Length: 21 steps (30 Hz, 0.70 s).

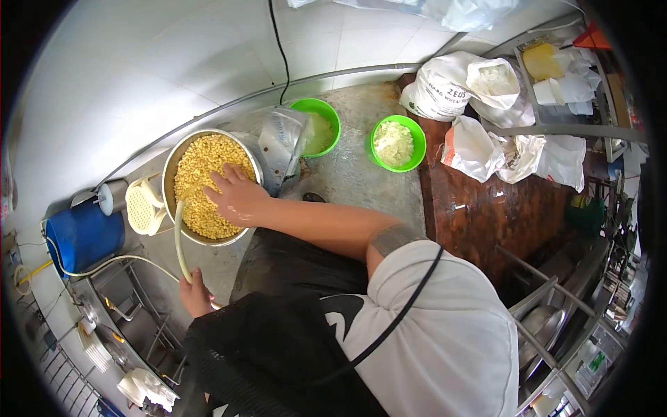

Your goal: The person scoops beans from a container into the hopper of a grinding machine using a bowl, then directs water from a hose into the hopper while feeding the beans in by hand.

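Right hand (pixel 240 198): grip spread, palm down, fingers fanned, laid on yellow kernels (pixel 208 156) at left of centre in the frame. Nothing seen pinched.

Left hand (pixel 196 292): grip curled closed round a pale, translucent hose (pixel 182 243), below the kernels. Hose rises in a curve over the rim; its upper end rests at the kernels.

Steel bowl (pixel 167 167): one, round, wide, well filled with the kernels; left of centre.

Flour sack (pixel 434 90): white, upper right. Legible: "ZEUS", beneath it a partly hidden line reading as hard wheat flour.

Plastic bag (pixel 281 132): clear, right of the bowl; print too faint to read.

First green basin (pixel 336 118): upper centre, pale contents, partly behind the bag.

Second green basin (pixel 422 142): right of the first, pale crumbly mass inside.

Wooden platform (pixel 479 215): reddish brown, wet-looking, right; white bags along its upper part.

Perforated stool (pixel 144 206): cream, just left of the bowl.

Blue container (pixel 87 236): far left.

Obstructions: right forearm (pixel 319 215) crosses mid-frame, covering some floor; a black cord (pixel 410 306) crosses the white sleeve (pixel 445 299), lower right.
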Available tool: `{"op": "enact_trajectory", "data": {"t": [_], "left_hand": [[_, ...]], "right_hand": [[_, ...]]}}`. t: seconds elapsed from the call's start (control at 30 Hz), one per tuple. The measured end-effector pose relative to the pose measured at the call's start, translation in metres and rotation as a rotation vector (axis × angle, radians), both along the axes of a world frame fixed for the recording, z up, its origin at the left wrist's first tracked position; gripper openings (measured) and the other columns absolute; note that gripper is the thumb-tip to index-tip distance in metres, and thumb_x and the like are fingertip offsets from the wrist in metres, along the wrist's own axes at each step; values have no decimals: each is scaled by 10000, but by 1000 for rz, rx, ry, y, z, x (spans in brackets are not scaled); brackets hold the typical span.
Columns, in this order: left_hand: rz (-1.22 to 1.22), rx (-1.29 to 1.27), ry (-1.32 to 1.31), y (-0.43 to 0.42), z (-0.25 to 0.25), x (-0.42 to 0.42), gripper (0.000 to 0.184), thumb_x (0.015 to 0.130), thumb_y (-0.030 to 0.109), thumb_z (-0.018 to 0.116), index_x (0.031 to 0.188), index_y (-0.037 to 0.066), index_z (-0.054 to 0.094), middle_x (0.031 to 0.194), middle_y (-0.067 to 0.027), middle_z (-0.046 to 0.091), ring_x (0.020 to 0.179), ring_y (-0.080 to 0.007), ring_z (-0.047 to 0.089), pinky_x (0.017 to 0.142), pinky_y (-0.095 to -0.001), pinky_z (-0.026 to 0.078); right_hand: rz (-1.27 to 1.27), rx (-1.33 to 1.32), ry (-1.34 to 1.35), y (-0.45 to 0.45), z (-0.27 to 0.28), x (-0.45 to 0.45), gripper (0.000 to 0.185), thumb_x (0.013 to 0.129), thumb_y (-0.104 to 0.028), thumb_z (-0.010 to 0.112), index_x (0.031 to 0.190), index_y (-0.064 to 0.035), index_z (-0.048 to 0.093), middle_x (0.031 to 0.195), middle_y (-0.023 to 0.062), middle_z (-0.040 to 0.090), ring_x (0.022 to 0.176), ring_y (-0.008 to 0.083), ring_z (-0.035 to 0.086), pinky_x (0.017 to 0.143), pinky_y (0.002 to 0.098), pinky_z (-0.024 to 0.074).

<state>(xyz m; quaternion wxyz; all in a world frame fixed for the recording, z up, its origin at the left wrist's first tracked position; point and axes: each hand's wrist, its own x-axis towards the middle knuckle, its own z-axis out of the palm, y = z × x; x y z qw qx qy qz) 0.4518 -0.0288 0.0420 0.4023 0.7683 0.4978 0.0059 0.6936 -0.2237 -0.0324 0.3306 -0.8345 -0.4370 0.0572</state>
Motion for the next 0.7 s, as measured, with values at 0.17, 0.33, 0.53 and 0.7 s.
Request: {"op": "enact_trajectory", "data": {"t": [0.17,0.33,0.53,0.7], "left_hand": [[112,-85,-32,17,-4,23,273,1059,300,631,978,44,580,611,11,485,479,-96,504,408,-286,418],[143,-48,-54,54,-37,51,326,1068,362,610,1009,43,579,635,-7,502,472,-104,509,420,-282,462],[169,-216,-86,121,-105,78,334,1082,379,575,1092,46,599,824,-80,614,517,-132,564,468,-315,519],[246,-731,-370,104,-137,129,486,1084,286,514,1478,1,521,1375,-166,658,1183,-299,682,948,-453,594]], "right_hand": [[49,261,214,-13,0,23,225,887,-88,604,1104,-33,625,1091,166,608,1108,427,575,972,529,472],[-89,487,150,-22,6,42,168,881,-38,610,1030,-32,689,1077,155,660,1112,374,612,919,472,513],[-781,509,502,-25,-61,68,174,1026,-148,610,1124,-29,691,1149,169,691,972,381,679,847,440,535],[-629,499,1377,2,-169,20,231,1039,-160,622,1188,0,697,1115,132,750,996,264,714,869,400,562]]}}
